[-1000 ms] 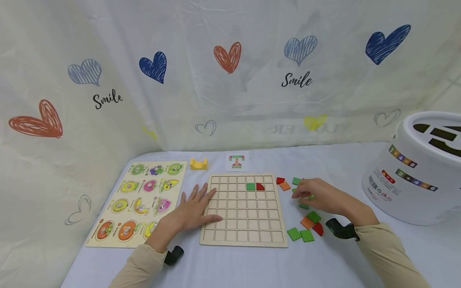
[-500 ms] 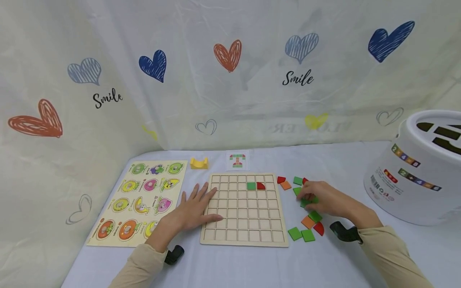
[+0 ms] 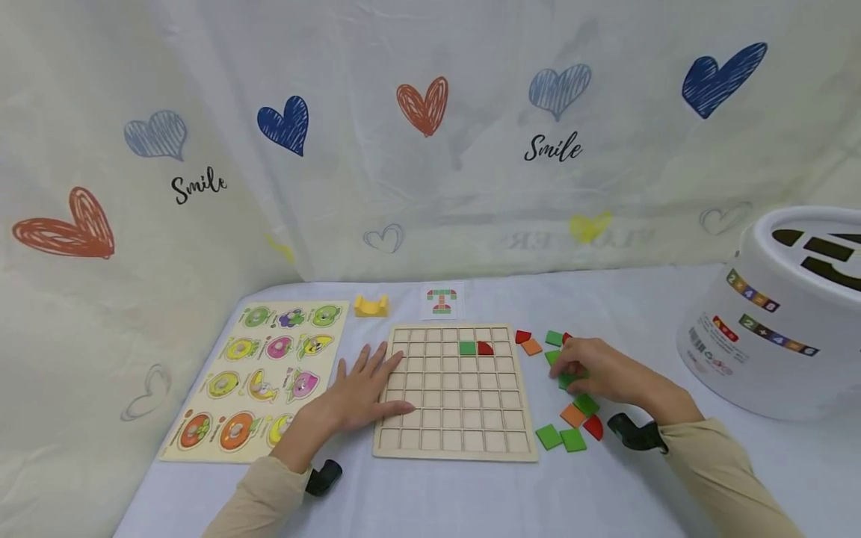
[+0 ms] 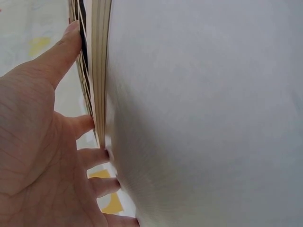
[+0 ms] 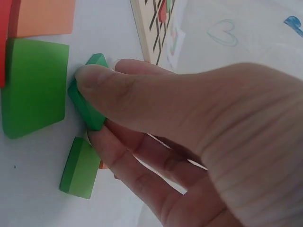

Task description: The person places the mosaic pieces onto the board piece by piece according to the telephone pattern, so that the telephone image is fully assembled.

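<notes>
My left hand (image 3: 353, 392) rests with spread, straight fingers on the left edge of a wooden grid board (image 3: 444, 445). In the left wrist view, the thumb (image 4: 66, 49) lies against the board's rim. One green square tile (image 3: 467, 348) and a red quarter-circle tile (image 3: 485, 348) sit side by side in its upper cells. Right of the board, my right hand (image 3: 605, 370) is low among loose tiles. Its thumb and fingers pinch a green tile (image 5: 87, 106), partly covered by the thumb. Another green tile (image 5: 34, 87) lies close by.
Loose orange (image 3: 531, 347), green and red tiles lie right of the board. Behind it are a pattern card (image 3: 442, 300) and a yellow stand (image 3: 371, 306). A fruit puzzle board (image 3: 225, 359) lies left, and a white bucket (image 3: 740, 359) stands right.
My right hand has shifted slightly right among the loose tiles, and its fingers have drawn together on a green tile. The left hand stays in place.
</notes>
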Action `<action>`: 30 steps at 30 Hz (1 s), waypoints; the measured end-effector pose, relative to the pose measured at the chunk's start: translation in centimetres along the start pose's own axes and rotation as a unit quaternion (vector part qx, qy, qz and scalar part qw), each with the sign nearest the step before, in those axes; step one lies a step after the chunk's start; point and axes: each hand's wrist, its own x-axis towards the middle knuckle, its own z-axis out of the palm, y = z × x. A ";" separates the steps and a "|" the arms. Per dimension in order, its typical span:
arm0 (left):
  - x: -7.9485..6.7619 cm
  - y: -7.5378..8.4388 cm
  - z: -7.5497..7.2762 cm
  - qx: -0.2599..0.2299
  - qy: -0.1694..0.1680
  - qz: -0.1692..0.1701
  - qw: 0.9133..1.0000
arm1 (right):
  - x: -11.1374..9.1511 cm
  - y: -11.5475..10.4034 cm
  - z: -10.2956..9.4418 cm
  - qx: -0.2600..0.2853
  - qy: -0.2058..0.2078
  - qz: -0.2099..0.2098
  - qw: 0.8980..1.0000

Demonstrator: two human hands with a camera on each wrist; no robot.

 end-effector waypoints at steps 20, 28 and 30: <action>0.0 -0.1 -0.2 -0.007 0.000 0.004 1.000 | -0.4 0.2 0.5 -0.030 0.065 -0.090 0.993; -0.1 0.0 -0.2 -0.010 0.002 0.005 1.000 | 1.0 -1.7 0.5 -0.007 0.109 -0.151 0.983; -0.1 0.0 -0.2 -0.010 0.001 0.005 1.000 | 1.7 -2.0 0.7 0.005 0.124 -0.173 0.977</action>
